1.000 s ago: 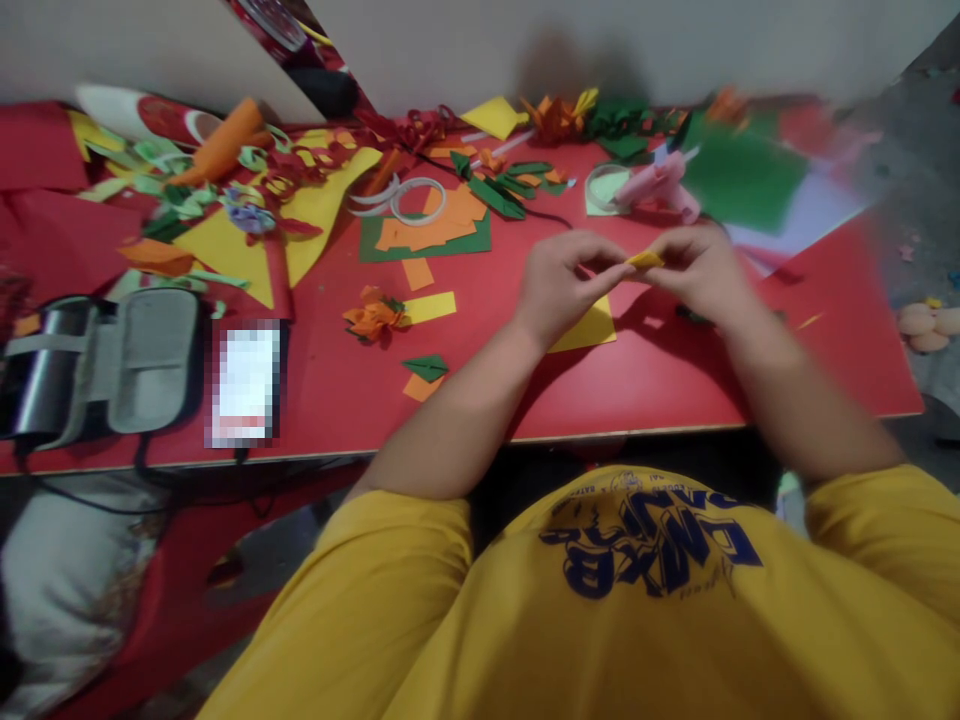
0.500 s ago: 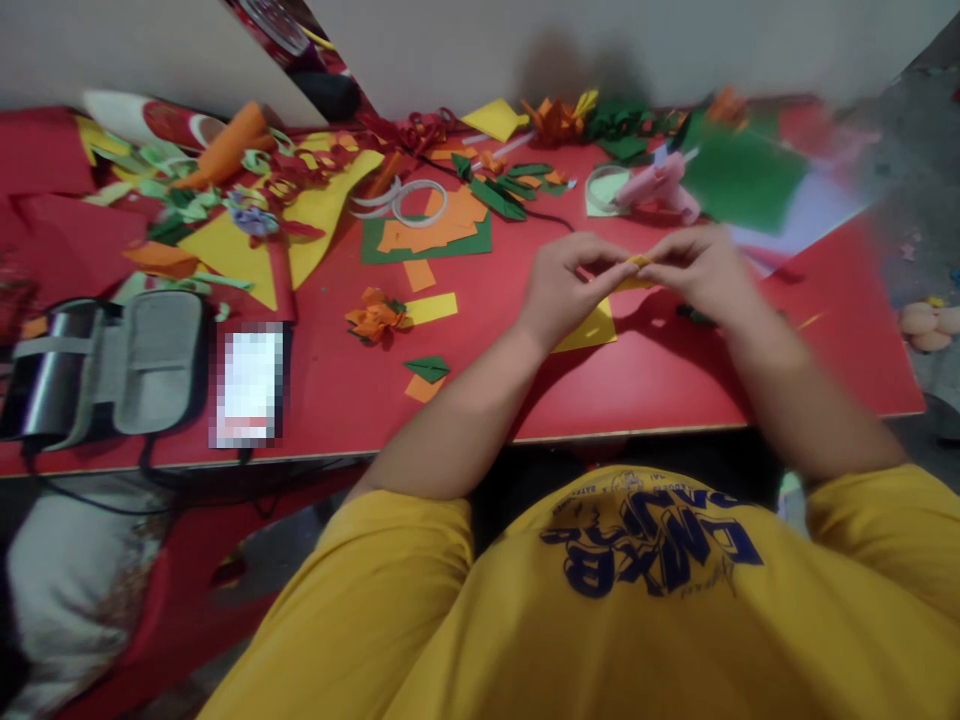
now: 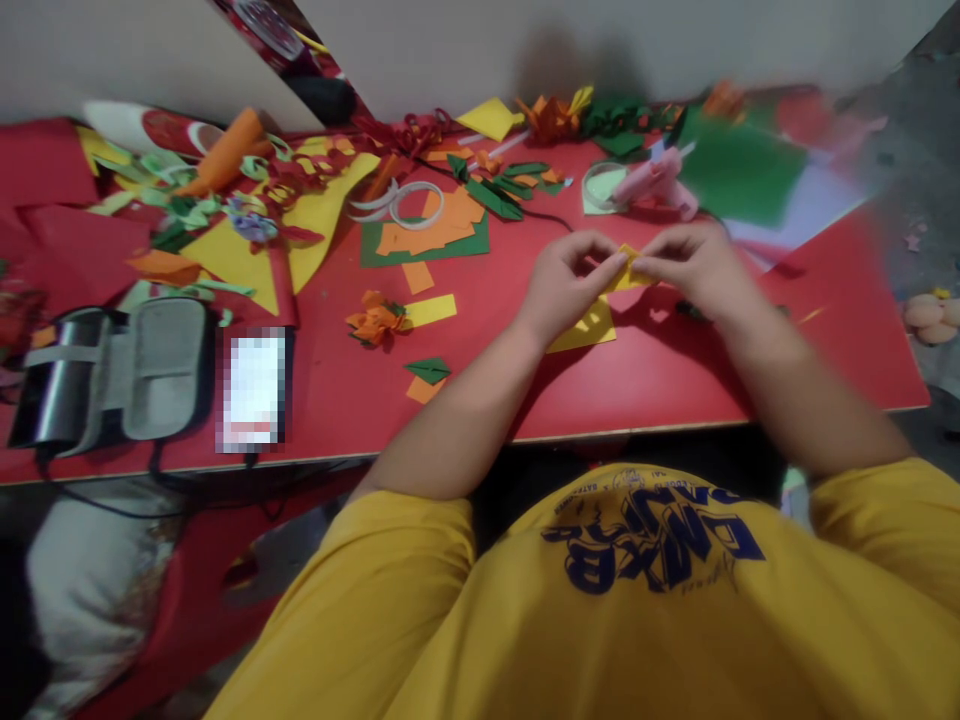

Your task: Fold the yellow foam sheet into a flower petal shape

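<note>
Between my two hands, above the red table, is a small piece of yellow paper [image 3: 627, 272], pinched at its upper edge. My left hand [image 3: 571, 275] is closed on its left side, thumb and forefinger together. From the right, my right hand [image 3: 684, 262] pinches the same paper, its fingertips almost meeting the left ones. Below the left wrist lies a larger yellow sheet [image 3: 589, 332], partly hidden by that hand. Further left are an orange paper flower [image 3: 377, 318], a yellow strip [image 3: 433, 310] and a green folded paper piece [image 3: 428, 370].
A pink glue gun [image 3: 660, 185] and a white tape roll [image 3: 417, 205] lie beyond my hands. Green sheets [image 3: 742, 170] cover the back right of the red table [image 3: 637, 395]. A phone [image 3: 255, 390] and an open case [image 3: 169, 370] sit at the left front edge.
The yellow paper in my fingers has turned so that more of its face shows. Both hands stay nearly in place, and the view has shifted slightly.
</note>
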Action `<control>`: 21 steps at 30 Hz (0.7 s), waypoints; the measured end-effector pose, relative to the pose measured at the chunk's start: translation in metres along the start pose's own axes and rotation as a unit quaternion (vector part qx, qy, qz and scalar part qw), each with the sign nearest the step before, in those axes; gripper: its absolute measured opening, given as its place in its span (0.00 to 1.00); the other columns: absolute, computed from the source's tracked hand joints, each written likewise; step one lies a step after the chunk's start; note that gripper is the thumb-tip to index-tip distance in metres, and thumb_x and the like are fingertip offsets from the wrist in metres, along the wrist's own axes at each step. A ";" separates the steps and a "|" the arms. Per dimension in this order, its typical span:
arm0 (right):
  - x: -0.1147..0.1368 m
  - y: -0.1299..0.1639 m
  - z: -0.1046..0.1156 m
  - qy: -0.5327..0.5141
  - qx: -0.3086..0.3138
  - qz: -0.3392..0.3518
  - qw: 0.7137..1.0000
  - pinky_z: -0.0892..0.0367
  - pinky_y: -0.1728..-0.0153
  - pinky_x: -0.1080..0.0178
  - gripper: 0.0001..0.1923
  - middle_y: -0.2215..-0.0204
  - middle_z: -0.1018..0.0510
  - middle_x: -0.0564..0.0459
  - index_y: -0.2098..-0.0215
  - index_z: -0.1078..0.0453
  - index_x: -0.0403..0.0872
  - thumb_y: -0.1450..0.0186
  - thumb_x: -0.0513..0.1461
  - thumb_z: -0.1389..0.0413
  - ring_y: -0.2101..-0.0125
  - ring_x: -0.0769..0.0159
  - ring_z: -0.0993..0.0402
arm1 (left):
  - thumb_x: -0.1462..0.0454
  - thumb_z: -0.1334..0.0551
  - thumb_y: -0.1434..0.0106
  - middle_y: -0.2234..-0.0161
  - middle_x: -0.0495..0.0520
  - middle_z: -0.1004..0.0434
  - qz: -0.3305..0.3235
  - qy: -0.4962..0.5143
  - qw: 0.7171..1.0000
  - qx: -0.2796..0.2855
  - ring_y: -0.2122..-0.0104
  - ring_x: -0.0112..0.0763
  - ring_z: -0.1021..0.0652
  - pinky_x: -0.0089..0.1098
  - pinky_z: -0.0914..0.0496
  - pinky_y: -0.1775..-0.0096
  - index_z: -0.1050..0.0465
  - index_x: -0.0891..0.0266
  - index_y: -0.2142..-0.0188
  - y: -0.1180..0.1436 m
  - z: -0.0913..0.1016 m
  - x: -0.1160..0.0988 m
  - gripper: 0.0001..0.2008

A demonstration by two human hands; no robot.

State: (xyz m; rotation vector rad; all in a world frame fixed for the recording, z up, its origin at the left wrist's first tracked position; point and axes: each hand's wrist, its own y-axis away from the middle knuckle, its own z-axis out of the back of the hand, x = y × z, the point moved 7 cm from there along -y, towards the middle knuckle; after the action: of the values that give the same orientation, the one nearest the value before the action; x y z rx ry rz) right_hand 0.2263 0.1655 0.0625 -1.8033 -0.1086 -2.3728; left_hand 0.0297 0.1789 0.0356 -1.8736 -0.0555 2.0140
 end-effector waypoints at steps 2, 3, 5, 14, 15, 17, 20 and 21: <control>-0.001 0.000 0.001 -0.001 0.000 -0.008 1.000 0.14 0.60 0.56 0.22 0.68 0.10 0.50 0.67 0.16 0.51 0.39 0.52 0.13 0.64 0.57 0.12 | 0.45 0.18 0.29 0.63 0.53 0.10 -0.006 -0.010 1.000 -0.001 0.66 0.29 0.17 0.31 0.25 0.62 0.14 0.58 0.62 0.000 0.000 0.002 0.21; -0.001 -0.001 0.002 -0.001 0.000 -0.011 1.000 0.14 0.60 0.55 0.22 0.69 0.10 0.50 0.67 0.16 0.51 0.39 0.52 0.12 0.64 0.57 0.12 | 0.45 0.18 0.29 0.64 0.52 0.11 -0.008 -0.014 1.000 -0.001 0.67 0.29 0.18 0.31 0.26 0.63 0.14 0.58 0.62 0.001 0.000 0.004 0.21; -0.003 -0.002 0.004 0.003 0.001 -0.020 1.000 0.14 0.60 0.55 0.22 0.68 0.09 0.50 0.67 0.15 0.51 0.39 0.53 0.12 0.64 0.57 0.12 | 0.44 0.18 0.29 0.65 0.52 0.11 -0.007 -0.017 1.000 0.001 0.68 0.29 0.19 0.31 0.28 0.65 0.13 0.58 0.62 0.000 0.001 0.010 0.21; 0.008 -0.003 0.013 0.055 -0.002 0.026 0.998 0.12 0.53 0.53 0.18 0.62 0.08 0.50 0.61 0.14 0.53 0.38 0.48 0.14 0.56 0.53 0.10 | 0.43 0.18 0.29 0.62 0.55 0.09 -0.094 -0.051 0.994 -0.032 0.63 0.34 0.15 0.35 0.25 0.62 0.08 0.54 0.61 -0.006 0.015 0.008 0.18; 0.013 -0.002 0.015 0.075 -0.014 0.050 0.996 0.12 0.51 0.52 0.17 0.61 0.08 0.49 0.60 0.14 0.54 0.37 0.48 0.14 0.55 0.52 0.10 | 0.42 0.18 0.29 0.62 0.55 0.09 -0.114 -0.055 0.991 -0.035 0.63 0.34 0.15 0.35 0.25 0.62 0.07 0.53 0.61 -0.006 0.017 0.004 0.19; 0.021 0.001 0.018 0.120 -0.030 0.100 0.987 0.13 0.49 0.50 0.15 0.59 0.08 0.49 0.60 0.12 0.55 0.35 0.50 0.16 0.54 0.51 0.11 | 0.38 0.19 0.30 0.63 0.56 0.09 -0.146 -0.061 0.987 -0.041 0.63 0.36 0.15 0.36 0.25 0.63 0.07 0.51 0.62 -0.005 0.020 -0.004 0.21; 0.031 0.005 0.018 0.150 -0.027 0.162 0.975 0.16 0.45 0.47 0.12 0.60 0.09 0.50 0.61 0.11 0.59 0.30 0.53 0.19 0.56 0.51 0.14 | 0.34 0.20 0.32 0.64 0.56 0.09 -0.142 -0.074 0.986 -0.053 0.64 0.38 0.15 0.38 0.24 0.63 0.06 0.49 0.64 -0.002 0.024 -0.011 0.24; 0.033 0.006 0.019 0.146 -0.024 0.167 0.975 0.17 0.44 0.47 0.11 0.61 0.10 0.50 0.62 0.11 0.59 0.29 0.53 0.20 0.56 0.51 0.14 | 0.33 0.20 0.33 0.64 0.56 0.09 -0.129 -0.079 0.987 -0.057 0.63 0.39 0.14 0.39 0.23 0.62 0.06 0.48 0.65 -0.001 0.025 -0.012 0.25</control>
State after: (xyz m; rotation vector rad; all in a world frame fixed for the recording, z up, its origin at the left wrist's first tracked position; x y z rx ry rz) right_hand 0.2366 0.1598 0.0986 -1.3406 0.2678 -2.3725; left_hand 0.0066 0.1819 0.0498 -1.6693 -0.4421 2.0086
